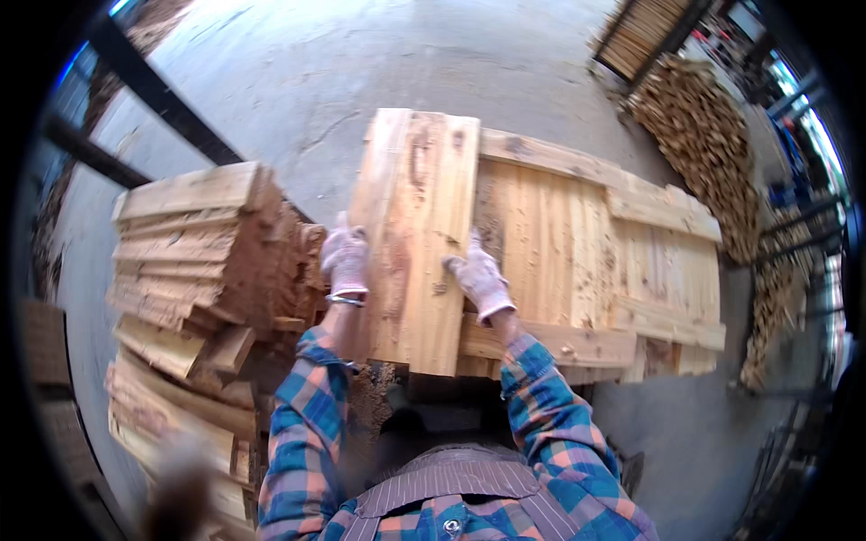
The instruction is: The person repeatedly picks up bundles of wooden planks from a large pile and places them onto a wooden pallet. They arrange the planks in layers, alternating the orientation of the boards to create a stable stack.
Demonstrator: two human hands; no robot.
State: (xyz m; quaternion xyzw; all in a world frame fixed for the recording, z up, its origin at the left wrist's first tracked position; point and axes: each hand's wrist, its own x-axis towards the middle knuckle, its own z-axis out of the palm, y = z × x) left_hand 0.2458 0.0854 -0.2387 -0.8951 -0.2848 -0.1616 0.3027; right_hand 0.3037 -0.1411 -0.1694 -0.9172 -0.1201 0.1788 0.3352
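Observation:
Pale wooden boards (419, 270) lie side by side, lengthwise away from me, at the left end of a broad stack of planks (550, 234). My left hand (345, 261), in a light knit glove, grips their left edge. From the right side my right hand (479, 279), gloved alike, holds the same boards with the thumb over their top face and the fingers at the edge. Part of the left fingers is hidden behind the edge. Knots and wood crumbs mark the boards. Crosspieces (663, 214) run along the far and near sides of the plank stack.
Close on my left stands a tall pile of rough-cut wood pieces (180, 252), with dark metal bars (162, 90) behind it. A heap of wood pieces (699, 135) lies at the far right. Grey concrete floor (361, 63) stretches beyond the planks.

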